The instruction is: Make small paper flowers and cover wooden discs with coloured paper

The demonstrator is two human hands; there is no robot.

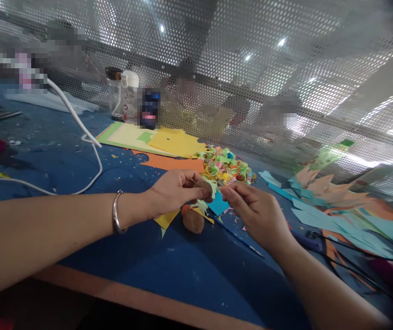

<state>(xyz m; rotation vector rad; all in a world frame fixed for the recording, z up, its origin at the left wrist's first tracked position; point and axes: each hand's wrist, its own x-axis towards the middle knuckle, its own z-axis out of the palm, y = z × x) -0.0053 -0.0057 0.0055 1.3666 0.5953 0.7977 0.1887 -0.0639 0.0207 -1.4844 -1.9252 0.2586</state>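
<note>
In my left hand, with a silver bangle at the wrist, thumb and fingers are closed on a small brown rounded piece. A light green cut piece shows at those fingertips; how it joins the brown one I cannot tell. My right hand pinches something thin and small close to the green piece, too small to name. Below the hands, a brown oval piece lies on the blue table, next to a yellow scrap and a bright blue piece.
Behind the hands sits a heap of colourful cut pieces, beside orange and yellow sheets. A blue pencil-like stick lies in front. Bottles, a white cable and light-blue strips surround the area, before a perforated screen.
</note>
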